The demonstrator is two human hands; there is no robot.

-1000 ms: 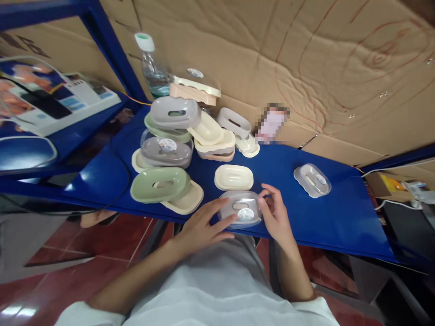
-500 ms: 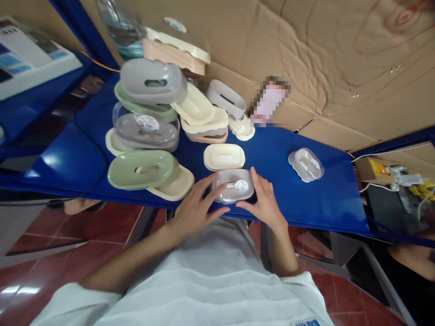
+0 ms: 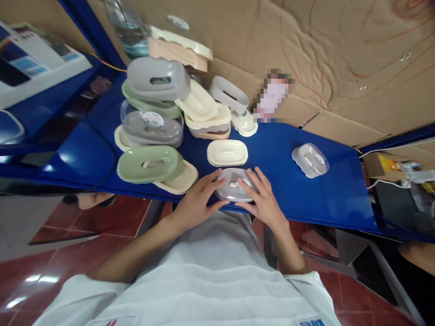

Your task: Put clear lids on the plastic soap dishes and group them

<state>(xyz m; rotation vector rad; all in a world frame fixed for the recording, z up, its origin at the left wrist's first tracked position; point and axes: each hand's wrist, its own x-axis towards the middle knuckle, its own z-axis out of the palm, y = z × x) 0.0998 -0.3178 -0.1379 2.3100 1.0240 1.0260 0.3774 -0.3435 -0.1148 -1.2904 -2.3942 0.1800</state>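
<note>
A small grey soap box [image 3: 227, 194] with a clear lid and a round white sticker lies at the table's front edge. My left hand [image 3: 200, 194] grips its left end, fingers on top and thumb along the front side. From the right, my right hand [image 3: 263, 197] holds the same box, its fingers bent over the lid and partly covering the sticker, its thumb at the front corner. Just behind the box rests a cream oval tray [image 3: 227, 152]. Another clear-lidded box [image 3: 310, 160] with a sticker sits farther right on the table.
Left on the blue table [image 3: 268, 149] are piled grey, green and cream oval parts, among them a green slotted tray [image 3: 149, 164] and a grey slotted one [image 3: 156, 78]. A water bottle [image 3: 127, 34] and a blurred-out object [image 3: 273, 96] stand against the cardboard [image 3: 340, 68] behind.
My right hand has shifted from the box's right end onto its lid, with fingers now over the sticker. My left hand stays at the left end. The whole view has moved slightly.
</note>
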